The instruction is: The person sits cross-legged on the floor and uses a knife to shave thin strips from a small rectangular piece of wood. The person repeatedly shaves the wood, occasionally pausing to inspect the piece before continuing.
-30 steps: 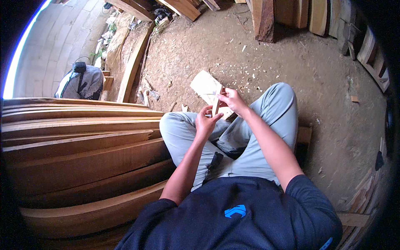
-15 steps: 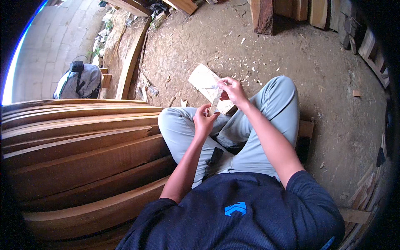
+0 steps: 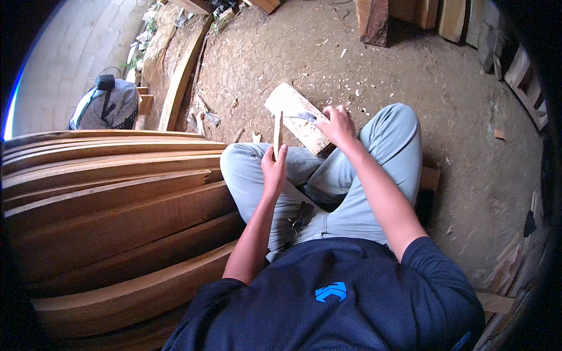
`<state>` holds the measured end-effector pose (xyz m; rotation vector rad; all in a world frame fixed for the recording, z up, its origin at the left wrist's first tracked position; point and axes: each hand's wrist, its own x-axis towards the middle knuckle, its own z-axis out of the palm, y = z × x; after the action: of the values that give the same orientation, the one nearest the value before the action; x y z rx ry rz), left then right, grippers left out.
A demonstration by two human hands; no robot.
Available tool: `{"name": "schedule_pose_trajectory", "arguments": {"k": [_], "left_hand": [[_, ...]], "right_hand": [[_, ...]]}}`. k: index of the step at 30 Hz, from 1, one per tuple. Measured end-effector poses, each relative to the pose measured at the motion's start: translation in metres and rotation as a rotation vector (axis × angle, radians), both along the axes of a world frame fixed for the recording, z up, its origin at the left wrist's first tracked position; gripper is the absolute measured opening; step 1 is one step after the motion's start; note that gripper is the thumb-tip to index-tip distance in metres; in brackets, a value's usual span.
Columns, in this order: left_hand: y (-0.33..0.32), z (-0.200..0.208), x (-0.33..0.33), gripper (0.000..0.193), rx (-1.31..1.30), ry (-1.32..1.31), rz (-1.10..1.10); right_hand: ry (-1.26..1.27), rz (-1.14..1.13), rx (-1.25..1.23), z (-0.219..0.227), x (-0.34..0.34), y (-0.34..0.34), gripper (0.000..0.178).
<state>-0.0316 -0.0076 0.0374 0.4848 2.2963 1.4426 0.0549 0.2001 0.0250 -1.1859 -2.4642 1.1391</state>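
Observation:
My left hand (image 3: 274, 168) is closed around the lower end of a narrow, pale wooden strip (image 3: 278, 131), which points away from me above my left leg. My right hand (image 3: 338, 127) is closed on a knife, its grey-blue blade (image 3: 306, 117) jutting leftward and its handle hidden by the fingers. Behind both hands, a light wooden board (image 3: 284, 97) lies slanted on the ground before my crossed legs. The blade shows against this board; whether it touches the wood I cannot tell. The strip and the blade look apart.
A stack of long curved planks (image 3: 117, 205) stands close on my left. Wood chips (image 3: 357, 93) are scattered over the dirt floor (image 3: 462, 152). Timber posts (image 3: 372, 23) stand at the far right. A grey cloth-covered object (image 3: 108, 105) sits at the far left, beside a long beam (image 3: 186, 79).
My right hand has let go of the strip's far end and moved slightly right. My left hand has shifted left and turned the strip more upright. More of the blade shows.

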Motion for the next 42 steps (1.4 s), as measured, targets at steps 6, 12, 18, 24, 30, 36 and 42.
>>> {"name": "schedule_pose_trajectory", "arguments": {"k": [6,12,18,24,30,36,42], "left_hand": [[0.001,0.007,-0.002,0.025,0.304,-0.27,0.112],[-0.004,0.008,0.002,0.021,0.437,-0.223,0.233],[-0.005,-0.002,-0.002,0.021,0.555,-0.231,0.256],[-0.007,0.005,-0.001,0.02,0.605,-0.254,0.266],[-0.007,0.003,-0.002,0.021,0.572,-0.234,0.239],[-0.004,0.007,0.0,0.021,0.592,-0.272,0.235],[-0.01,-0.002,-0.002,0.02,0.582,-0.282,0.271]], "right_hand": [[-0.046,0.06,0.092,-0.034,0.0,-0.006,0.031],[-0.037,0.151,0.118,0.005,0.017,-0.02,0.021],[-0.186,0.318,0.044,0.025,0.033,-0.038,0.023],[-0.277,0.057,0.324,0.048,0.039,-0.009,0.021],[-0.178,0.341,0.142,0.048,0.026,-0.023,0.027],[-0.324,0.312,0.207,-0.024,0.021,0.019,0.03],[-0.3,0.285,0.201,0.081,0.044,-0.008,0.026]]}}
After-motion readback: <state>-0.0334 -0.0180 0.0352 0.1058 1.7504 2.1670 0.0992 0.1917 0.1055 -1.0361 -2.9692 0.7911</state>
